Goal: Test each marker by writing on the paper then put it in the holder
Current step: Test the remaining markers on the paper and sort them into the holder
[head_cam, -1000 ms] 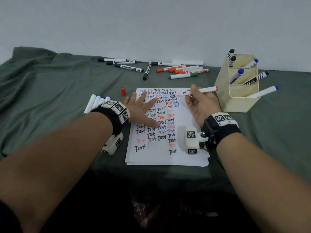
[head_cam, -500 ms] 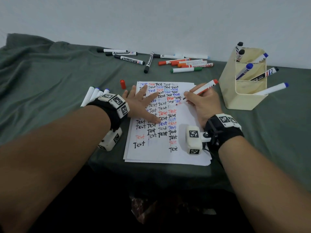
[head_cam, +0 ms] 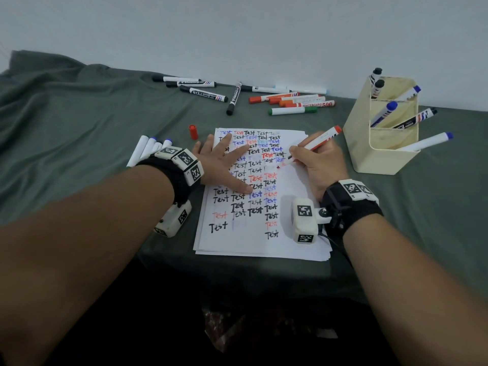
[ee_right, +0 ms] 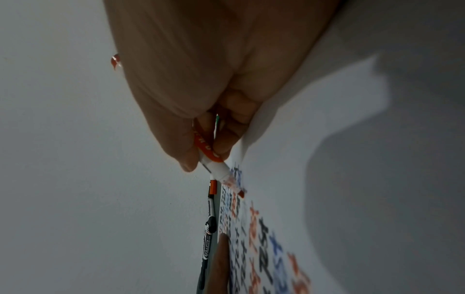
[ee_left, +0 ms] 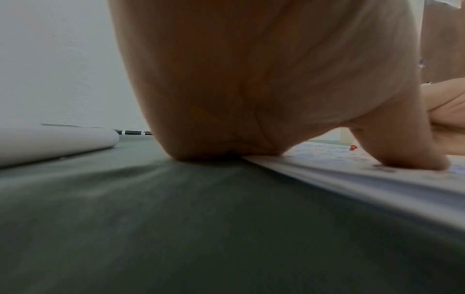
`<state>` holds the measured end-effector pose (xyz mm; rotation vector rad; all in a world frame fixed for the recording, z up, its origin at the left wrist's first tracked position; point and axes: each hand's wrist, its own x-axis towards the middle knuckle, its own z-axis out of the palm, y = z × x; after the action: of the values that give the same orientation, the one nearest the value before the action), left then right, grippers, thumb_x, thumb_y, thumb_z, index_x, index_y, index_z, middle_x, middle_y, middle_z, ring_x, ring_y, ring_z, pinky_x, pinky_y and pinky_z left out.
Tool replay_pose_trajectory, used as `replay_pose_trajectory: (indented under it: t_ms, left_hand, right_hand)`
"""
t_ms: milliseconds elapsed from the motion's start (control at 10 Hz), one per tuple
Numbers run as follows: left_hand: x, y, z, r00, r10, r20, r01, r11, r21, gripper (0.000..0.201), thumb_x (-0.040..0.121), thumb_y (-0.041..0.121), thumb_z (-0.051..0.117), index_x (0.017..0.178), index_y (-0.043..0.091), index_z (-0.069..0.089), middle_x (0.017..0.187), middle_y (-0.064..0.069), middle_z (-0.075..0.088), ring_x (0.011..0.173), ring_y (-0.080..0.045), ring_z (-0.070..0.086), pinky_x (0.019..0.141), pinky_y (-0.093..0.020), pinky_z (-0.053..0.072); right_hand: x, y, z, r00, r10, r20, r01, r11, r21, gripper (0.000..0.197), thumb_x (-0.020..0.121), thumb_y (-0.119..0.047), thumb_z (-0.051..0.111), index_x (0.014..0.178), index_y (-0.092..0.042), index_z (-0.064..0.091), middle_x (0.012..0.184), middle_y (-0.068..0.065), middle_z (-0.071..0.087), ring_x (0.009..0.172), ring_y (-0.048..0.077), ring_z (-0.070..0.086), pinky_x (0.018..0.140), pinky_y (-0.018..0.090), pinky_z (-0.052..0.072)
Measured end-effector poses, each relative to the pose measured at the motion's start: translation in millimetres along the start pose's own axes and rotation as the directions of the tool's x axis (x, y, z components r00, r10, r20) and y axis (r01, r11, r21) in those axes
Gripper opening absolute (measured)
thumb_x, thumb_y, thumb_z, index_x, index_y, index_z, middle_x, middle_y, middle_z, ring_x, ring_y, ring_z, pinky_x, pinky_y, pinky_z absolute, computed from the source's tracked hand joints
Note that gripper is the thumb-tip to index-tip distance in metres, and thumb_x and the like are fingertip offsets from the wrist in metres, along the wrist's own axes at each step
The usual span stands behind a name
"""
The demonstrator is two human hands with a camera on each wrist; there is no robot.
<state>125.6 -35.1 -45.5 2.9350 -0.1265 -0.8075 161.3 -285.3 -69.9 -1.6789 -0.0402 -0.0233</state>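
Note:
My right hand pinches an uncapped red marker in a writing grip, its red tip on the paper beside the rows of "Test". My left hand lies flat with spread fingers on the paper's left part, holding it down; its thumb presses the sheet. The marker's red cap stands on the cloth left of the paper. The cream holder at the right contains several markers with blue and black caps.
Several loose markers, black, red, orange and green, lie along the back by the wall. A few white markers with blue caps lie left of my left wrist. A grey-green cloth covers the table; its front edge is near my forearms.
My right hand turned the red marker from level above the paper to tip-down and lowered it onto the sheet. The left hand stayed flat on the paper.

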Motion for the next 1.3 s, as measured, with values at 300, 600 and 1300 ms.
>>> replay_pose_trajectory:
  t_ms: [300, 600, 1300]
  left_hand:
    - [-1.4, 0.5, -1.1, 1.0, -0.001, 0.002, 0.001, 1.0, -0.01, 0.131, 0.037, 0.109, 0.037, 0.145, 0.061, -0.02, 0.16, 0.01, -0.034, 0.147, -0.031, -0.03, 0.118, -0.057, -0.015]
    - [1.5, -1.1, 0.2, 1.0, 0.003, -0.005, -0.003, 1.0, -0.016, 0.132, 0.034, 0.111, 0.036, 0.143, 0.062, -0.02, 0.16, 0.011, -0.034, 0.147, -0.03, -0.031, 0.118, -0.056, -0.017]
    - [2.4, -2.3, 1.2, 1.0, -0.004, -0.017, 0.004, 1.0, -0.023, 0.131, 0.034, 0.111, 0.037, 0.142, 0.064, -0.02, 0.16, 0.012, -0.033, 0.147, -0.029, -0.031, 0.116, -0.055, -0.017]
  right_hand:
    - [1.1, -0.7, -0.3, 0.999, -0.022, -0.03, 0.022, 1.0, -0.01, 0.015, 0.074, -0.026, 0.082, 0.071, -0.028, 0.067, 0.083, 0.015, 0.073, 0.074, 0.024, 0.068, 0.081, 0.052, 0.059]
    - [3.2, 0.7, -0.8, 1.0, -0.013, -0.023, 0.012, 0.999, -0.045, 0.015, 0.077, -0.026, 0.083, 0.075, -0.024, 0.068, 0.082, 0.01, 0.075, 0.083, 0.031, 0.072, 0.084, 0.054, 0.059]
    - [5.7, 4.4, -0.9, 1.0, 0.007, 0.003, -0.006, 0.999, -0.043, 0.019, 0.07, -0.035, 0.084, 0.075, -0.027, 0.068, 0.079, 0.006, 0.075, 0.084, 0.031, 0.073, 0.086, 0.059, 0.058]
